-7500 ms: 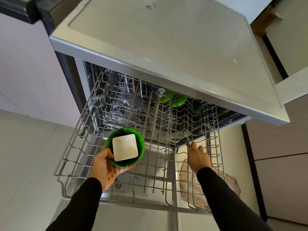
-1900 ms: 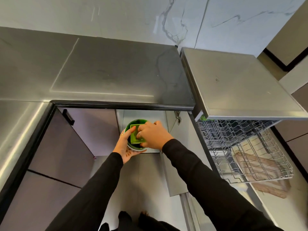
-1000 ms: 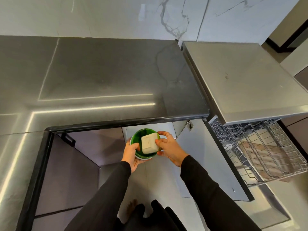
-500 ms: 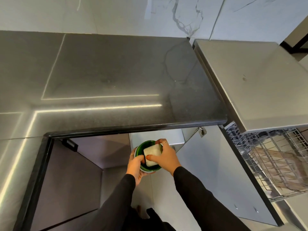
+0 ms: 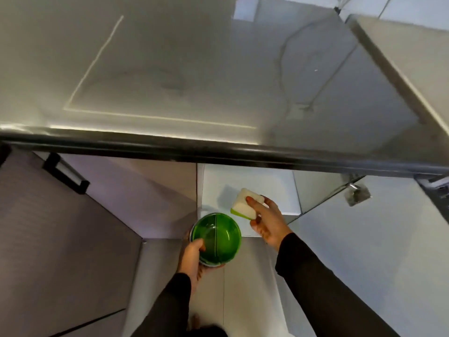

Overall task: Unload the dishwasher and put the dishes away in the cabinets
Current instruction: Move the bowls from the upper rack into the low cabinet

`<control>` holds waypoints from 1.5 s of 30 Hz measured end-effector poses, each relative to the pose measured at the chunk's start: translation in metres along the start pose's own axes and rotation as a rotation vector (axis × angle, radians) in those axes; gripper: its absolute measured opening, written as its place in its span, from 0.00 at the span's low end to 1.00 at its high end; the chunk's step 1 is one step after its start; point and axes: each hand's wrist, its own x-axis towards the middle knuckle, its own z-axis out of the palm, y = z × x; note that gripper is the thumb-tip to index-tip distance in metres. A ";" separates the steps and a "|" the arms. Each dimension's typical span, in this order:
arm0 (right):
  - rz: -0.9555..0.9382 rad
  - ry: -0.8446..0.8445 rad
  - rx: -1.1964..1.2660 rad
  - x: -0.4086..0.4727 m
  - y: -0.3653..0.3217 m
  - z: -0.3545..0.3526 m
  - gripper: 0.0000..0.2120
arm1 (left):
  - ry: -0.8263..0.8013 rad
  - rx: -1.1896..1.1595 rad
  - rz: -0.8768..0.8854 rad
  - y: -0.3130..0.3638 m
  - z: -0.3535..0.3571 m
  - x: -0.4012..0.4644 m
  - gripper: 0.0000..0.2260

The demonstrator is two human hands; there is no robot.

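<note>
Right hand (image 5: 268, 223) pinching small square white dish with green underside (image 5: 245, 204), thumb on its top face, held over front edge of white cabinet shelf (image 5: 279, 186). Left hand (image 5: 194, 257) gripping green divided bowl (image 5: 216, 238) from below, thumb hooked over near rim, just beside shelf's front left corner. Both dishes under countertop edge (image 5: 218, 152), inside open lower cabinet, door (image 5: 364, 227) swung out to right. Step in hand, likely: putting-away, square dish first. Next move calls for lowering dish flat onto shelf, releasing pinch, then setting bowl alongside without knocking shelf edge
</note>
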 end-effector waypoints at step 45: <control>-0.056 -0.075 -0.284 0.130 -0.042 0.067 0.21 | -0.075 -0.041 0.079 -0.018 -0.028 0.077 0.25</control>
